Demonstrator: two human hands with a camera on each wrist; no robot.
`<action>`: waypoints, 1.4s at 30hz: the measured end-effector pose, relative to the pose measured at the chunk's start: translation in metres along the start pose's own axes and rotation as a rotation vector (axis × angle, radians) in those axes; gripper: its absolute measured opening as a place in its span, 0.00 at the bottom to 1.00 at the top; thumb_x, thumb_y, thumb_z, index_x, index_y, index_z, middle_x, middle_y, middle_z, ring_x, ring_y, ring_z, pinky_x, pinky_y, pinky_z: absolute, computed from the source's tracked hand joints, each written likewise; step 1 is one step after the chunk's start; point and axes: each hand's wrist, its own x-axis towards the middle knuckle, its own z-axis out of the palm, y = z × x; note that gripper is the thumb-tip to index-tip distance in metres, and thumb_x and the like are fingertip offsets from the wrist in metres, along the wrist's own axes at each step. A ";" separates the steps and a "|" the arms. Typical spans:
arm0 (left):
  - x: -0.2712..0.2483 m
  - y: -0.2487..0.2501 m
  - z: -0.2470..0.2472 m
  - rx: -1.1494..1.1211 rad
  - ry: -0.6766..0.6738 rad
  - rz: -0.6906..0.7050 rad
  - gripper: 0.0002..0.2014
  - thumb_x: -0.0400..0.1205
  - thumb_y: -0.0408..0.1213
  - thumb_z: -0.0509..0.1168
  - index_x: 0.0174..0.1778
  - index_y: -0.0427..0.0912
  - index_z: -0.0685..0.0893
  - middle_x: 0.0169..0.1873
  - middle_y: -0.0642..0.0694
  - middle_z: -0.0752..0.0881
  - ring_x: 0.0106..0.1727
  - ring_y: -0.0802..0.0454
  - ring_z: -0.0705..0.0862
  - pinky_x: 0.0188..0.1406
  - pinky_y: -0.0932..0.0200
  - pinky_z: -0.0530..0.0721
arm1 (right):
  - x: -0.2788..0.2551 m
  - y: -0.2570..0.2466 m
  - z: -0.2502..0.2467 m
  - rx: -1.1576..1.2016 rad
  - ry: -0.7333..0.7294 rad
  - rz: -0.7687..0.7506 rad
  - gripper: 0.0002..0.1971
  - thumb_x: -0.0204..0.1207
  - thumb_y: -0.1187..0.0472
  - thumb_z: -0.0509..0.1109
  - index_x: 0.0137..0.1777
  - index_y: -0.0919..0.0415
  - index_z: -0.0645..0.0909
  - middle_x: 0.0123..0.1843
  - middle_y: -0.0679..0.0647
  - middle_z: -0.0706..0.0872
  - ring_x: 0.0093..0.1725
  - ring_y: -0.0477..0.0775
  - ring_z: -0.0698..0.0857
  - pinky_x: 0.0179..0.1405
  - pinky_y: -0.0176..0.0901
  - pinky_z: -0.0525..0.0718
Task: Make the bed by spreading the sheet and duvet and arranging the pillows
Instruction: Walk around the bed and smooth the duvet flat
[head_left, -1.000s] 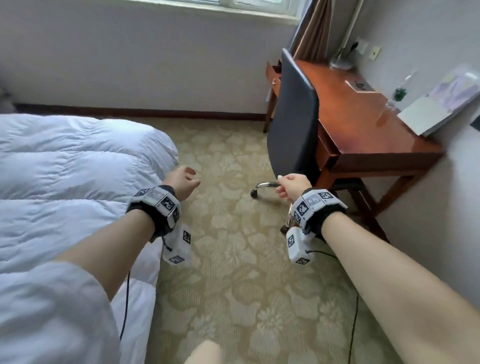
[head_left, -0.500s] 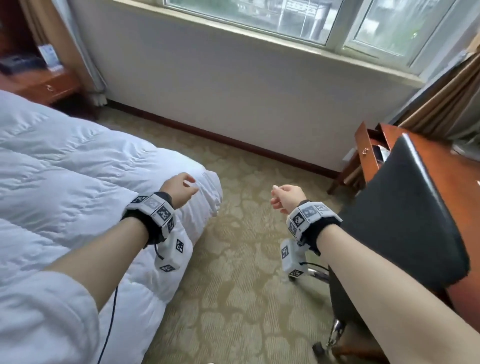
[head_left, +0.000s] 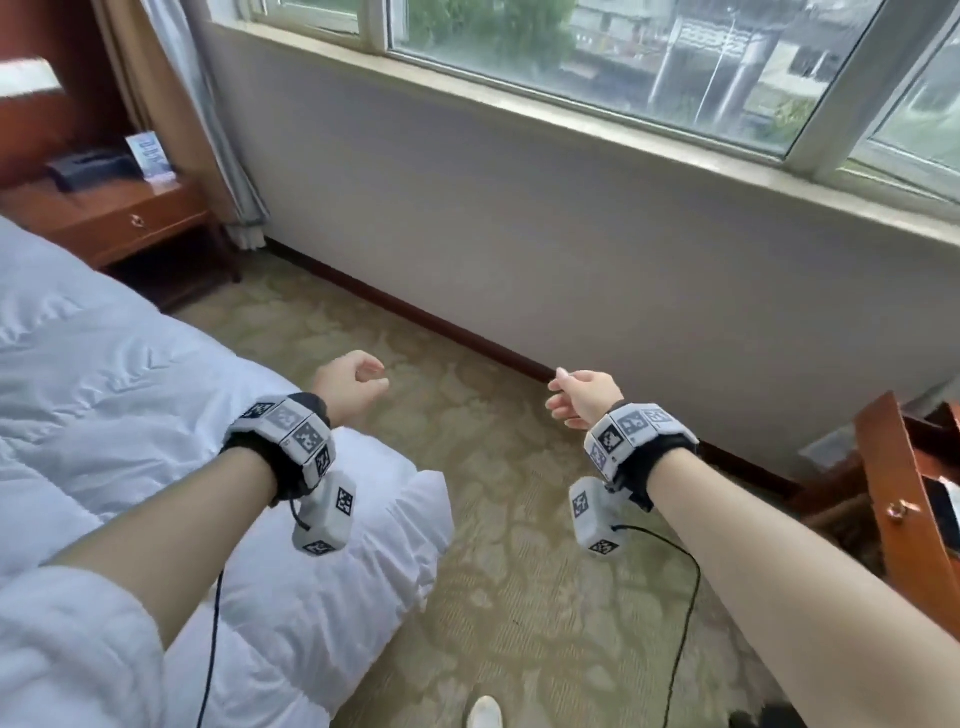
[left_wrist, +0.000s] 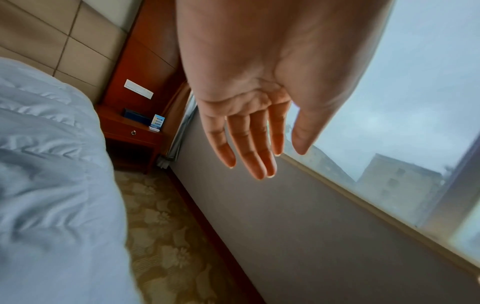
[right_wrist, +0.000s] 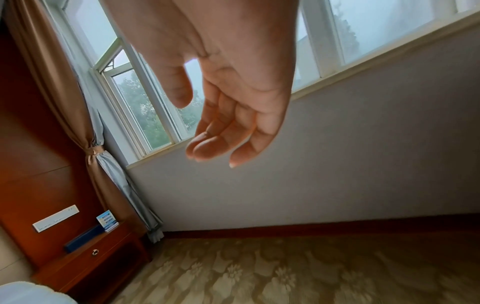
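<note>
The duvet (head_left: 130, 426) is the biggest thing here: white, rumpled, spread over the bed to the left of both hands, w/ its corner bulging out below the left wrist and drooping toward the carpet (head_left: 519, 519). In the left wrist view it fills the left side, well apart from the fingers (left_wrist: 257, 156). No sheet or pillows can be made out.

Carpet, beige w/ a flower pattern, runs under and between both hands. The wall (head_left: 571, 234) stands ahead of the hands, w/ a dark skirting along its foot and a wide window (head_left: 623, 52) above it.

Nightstand (head_left: 119, 218), reddish wood w/ one drawer, sits far ahead-left of the left hand, just beside the tied curtain (head_left: 208, 130). On it: a dark box and a small blue card, both too small to read. A wood desk edge (head_left: 904, 499) shows just right of the right wrist.

Left hand (head_left: 350, 382) hovers in air just past the duvet corner; in the wrist view the fingers are nearly straight, relaxed, holding nothing. Right hand (head_left: 584, 397) hovers over carpet, apart from the left; fingers loosely bent, thumb free, nothing in it (right wrist view agrees (right_wrist: 228, 98)). Both wrists carry marker bands w/ cables hanging.

A white shoe tip (head_left: 484, 712) shows below, between the arms.
</note>
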 end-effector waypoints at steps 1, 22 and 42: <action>0.027 0.010 -0.003 0.010 0.025 -0.001 0.13 0.80 0.38 0.65 0.60 0.41 0.81 0.51 0.46 0.83 0.57 0.47 0.82 0.53 0.61 0.74 | 0.033 -0.019 -0.003 -0.008 0.008 -0.021 0.16 0.84 0.53 0.57 0.36 0.56 0.77 0.30 0.52 0.82 0.27 0.47 0.78 0.28 0.37 0.73; 0.564 0.013 -0.137 -0.211 0.368 -0.241 0.12 0.80 0.36 0.65 0.58 0.39 0.80 0.43 0.43 0.85 0.41 0.46 0.85 0.33 0.67 0.75 | 0.543 -0.371 0.184 -0.050 -0.365 -0.197 0.19 0.85 0.48 0.54 0.41 0.59 0.77 0.29 0.54 0.81 0.20 0.44 0.76 0.26 0.33 0.73; 0.748 -0.266 -0.408 -0.394 0.923 -0.875 0.10 0.79 0.35 0.66 0.55 0.42 0.80 0.45 0.41 0.85 0.42 0.45 0.84 0.31 0.67 0.74 | 0.731 -0.662 0.712 -0.422 -1.028 -0.488 0.20 0.84 0.46 0.53 0.46 0.59 0.80 0.31 0.52 0.84 0.30 0.48 0.80 0.37 0.40 0.80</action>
